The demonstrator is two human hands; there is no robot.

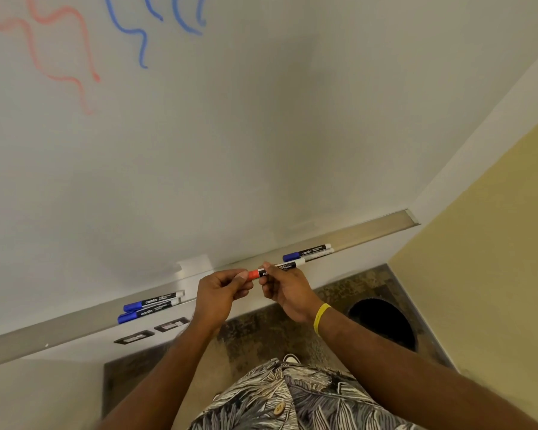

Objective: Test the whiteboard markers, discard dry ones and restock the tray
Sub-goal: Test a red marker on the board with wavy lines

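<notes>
I'm holding the red marker (272, 270) level, just in front of the tray (385, 226). My left hand (218, 293) is pinching its red cap (253, 274) and my right hand (288, 293) is curling round the barrel. Can't tell if the cap is going on or coming off.

The whiteboard (261, 135) is showing red squiggles (59, 51) and blue squiggles (131, 29), so I'm judging testing well underway. Two blue markers (149, 307) are lying in the tray at left, and at least one more blue marker (306, 252) at right. The dark bin (382, 321) is sitting on the floor, contents hidden. I'm reading sorting and restocking as unfinished.
</notes>
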